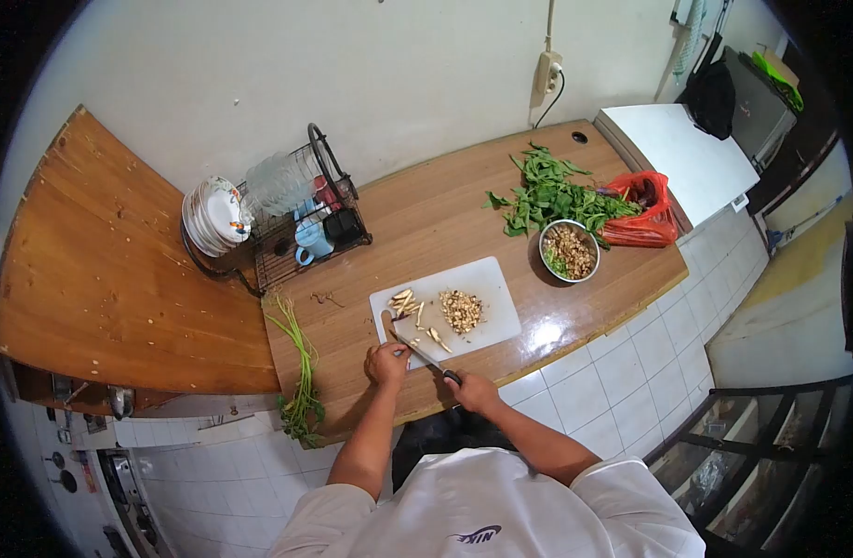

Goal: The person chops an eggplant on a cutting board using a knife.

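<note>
A white cutting board (496,321) lies near the front edge of the wooden table. On it are a heap of chopped pale pieces (461,312) and several longer pale strips (405,303). My right hand (476,391) is closed around the dark handle of a knife (429,357), whose blade slants up and left over the board. At the board's lower left corner is my left hand (388,362), its fingers bent together close to the blade tip; what they hold, if anything, is too small to make out.
A metal bowl (570,251) of chopped food stands right of the board, below leafy greens (557,191) and a red plastic bag (652,226). Green stems (303,377) lie at the left. Behind them stands a dish rack (282,263) with plates (213,216) and cups (312,244).
</note>
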Motion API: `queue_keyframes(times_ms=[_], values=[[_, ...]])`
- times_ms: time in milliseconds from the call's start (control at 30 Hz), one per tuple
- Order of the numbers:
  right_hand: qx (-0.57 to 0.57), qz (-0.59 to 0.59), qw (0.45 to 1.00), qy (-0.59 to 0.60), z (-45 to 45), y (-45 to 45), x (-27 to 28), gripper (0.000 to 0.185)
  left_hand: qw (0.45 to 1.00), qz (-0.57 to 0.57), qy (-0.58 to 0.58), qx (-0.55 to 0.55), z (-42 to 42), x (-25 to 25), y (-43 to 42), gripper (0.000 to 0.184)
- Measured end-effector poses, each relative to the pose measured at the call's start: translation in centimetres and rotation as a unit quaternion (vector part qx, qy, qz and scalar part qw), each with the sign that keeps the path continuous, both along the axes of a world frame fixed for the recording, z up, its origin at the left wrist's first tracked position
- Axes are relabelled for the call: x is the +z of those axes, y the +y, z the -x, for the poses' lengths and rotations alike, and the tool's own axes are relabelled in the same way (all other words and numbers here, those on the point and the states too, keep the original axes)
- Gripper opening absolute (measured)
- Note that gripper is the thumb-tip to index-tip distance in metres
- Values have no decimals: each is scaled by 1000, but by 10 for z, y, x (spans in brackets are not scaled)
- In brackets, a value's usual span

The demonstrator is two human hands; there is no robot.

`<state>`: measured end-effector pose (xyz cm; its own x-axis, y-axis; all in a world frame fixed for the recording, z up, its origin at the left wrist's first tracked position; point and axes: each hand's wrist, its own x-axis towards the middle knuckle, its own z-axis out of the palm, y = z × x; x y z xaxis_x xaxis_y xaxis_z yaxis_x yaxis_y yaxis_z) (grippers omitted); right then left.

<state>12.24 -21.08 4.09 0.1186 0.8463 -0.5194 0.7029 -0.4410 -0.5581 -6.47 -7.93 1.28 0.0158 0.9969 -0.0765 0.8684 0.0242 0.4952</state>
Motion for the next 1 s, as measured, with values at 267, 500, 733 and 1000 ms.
queue_keyframes(times_ms=[267,500,733,1000], values=[[16,-10,999,-33,-18,-16,14,52,998,57,5,23,5,-19,8,11],[3,-12,999,-29,0,-15,-1,52,998,37,44,26,-5,5,0,11],[-22,8,1000,0,-8,-32,5,53,1000,3,12,-18,7,-8,-4,12],[-40,-20,999,31,-11,-20,1,55,999,29,19,6,2,-1,-1,18]])
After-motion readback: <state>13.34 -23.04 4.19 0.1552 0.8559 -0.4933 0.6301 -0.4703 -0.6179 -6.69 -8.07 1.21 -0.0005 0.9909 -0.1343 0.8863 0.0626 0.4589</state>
